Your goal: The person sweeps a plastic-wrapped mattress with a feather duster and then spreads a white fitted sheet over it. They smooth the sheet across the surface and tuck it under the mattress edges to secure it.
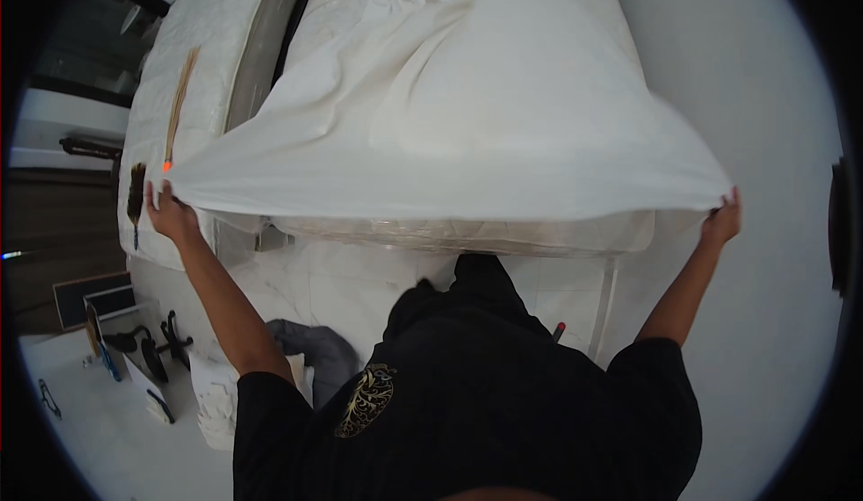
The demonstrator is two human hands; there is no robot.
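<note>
A white bed sheet (472,137) stretches between my two outspread arms, its near edge raised above the end of a plastic-wrapped mattress (472,234). My left hand (173,214) grips the sheet's left corner, with some fingers extended. At the far right, my right hand (723,221) pinches the other corner close to the wall. The cloth is taut and smooth along the near edge; towards the far end it lies bunched in folds. Most of the mattress top is hidden under it.
A second wrapped mattress (195,69) on the left bears a stick broom (179,106) and a dark brush (136,194). A white wall (735,83) runs along the right. Grey cloth (323,359) and a white heap (216,400) lie on the floor behind my left arm.
</note>
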